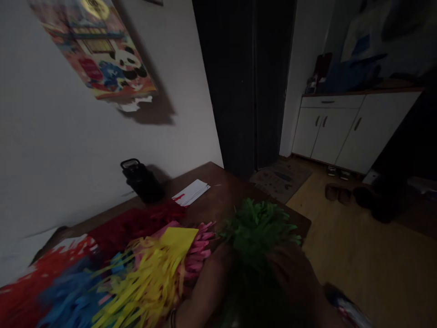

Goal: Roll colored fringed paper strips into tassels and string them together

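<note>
A bunch of green fringed paper [258,230] stands upright low in the middle of the view, over the near corner of the table. My left hand [214,269] comes up from the lower left with a bracelet at the wrist and closes on the bunch's left side. My right hand [292,273] wraps its right side. Both hands are dark and blurred, so single fingers do not show. Just left of them lies a heap of fringed paper strips: yellow [153,278], pink [198,253], blue [68,296] and red [133,223].
The brown wooden table [218,191] stands against a white wall with a panda poster [102,54]. On it are a black container [141,180] and white sheets [191,191]. To the right are wooden floor, a doormat [280,177], shoes [337,193], a white cabinet [344,130] and a dark doorway [246,82].
</note>
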Tool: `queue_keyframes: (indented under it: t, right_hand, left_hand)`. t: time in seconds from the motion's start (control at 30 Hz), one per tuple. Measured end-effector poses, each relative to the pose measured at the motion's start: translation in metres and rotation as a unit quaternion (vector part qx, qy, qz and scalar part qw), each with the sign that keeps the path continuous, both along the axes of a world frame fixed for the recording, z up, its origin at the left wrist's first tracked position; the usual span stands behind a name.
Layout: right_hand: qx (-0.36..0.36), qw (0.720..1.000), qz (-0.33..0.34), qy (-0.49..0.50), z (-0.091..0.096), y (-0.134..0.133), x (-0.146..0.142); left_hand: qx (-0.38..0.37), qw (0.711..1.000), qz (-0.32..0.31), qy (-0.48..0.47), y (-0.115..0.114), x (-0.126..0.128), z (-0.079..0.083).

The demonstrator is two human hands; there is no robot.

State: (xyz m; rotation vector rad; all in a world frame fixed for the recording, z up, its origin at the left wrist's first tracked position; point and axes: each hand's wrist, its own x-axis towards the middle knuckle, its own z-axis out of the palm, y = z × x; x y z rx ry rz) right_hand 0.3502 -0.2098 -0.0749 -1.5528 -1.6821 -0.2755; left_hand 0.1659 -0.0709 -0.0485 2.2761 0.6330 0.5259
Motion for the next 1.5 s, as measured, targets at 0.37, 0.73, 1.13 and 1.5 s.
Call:
queue_keyframes:
  t: [0.37, 0.73, 1.13, 1.5]
  right_hand:
    - [-0.049, 0.997, 0.046, 0.033, 0.012, 0.010, -0.008]
    - [-0.072, 0.988, -0.057, -0.128, 0.005, 0.018, -0.035]
    - [-0.003, 0.998, 0.008, -0.067, 0.015, 0.007, -0.025]
    - [-0.028, 0.999, 0.023, -0.013, -0.001, 0.020, -0.027]
  left_hand:
    - [-0.052, 0.997, -0.019, 0.044, 0.003, -0.009, 0.029]
    - [0.027, 0.998, 0.037, 0.044, -0.003, -0.009, 0.015]
    - [0.150, 0.987, -0.036, 0.047, -0.005, -0.012, 0.001]
    - [0.217, 0.974, -0.046, 0.055, -0.008, -0.006, 0.002]
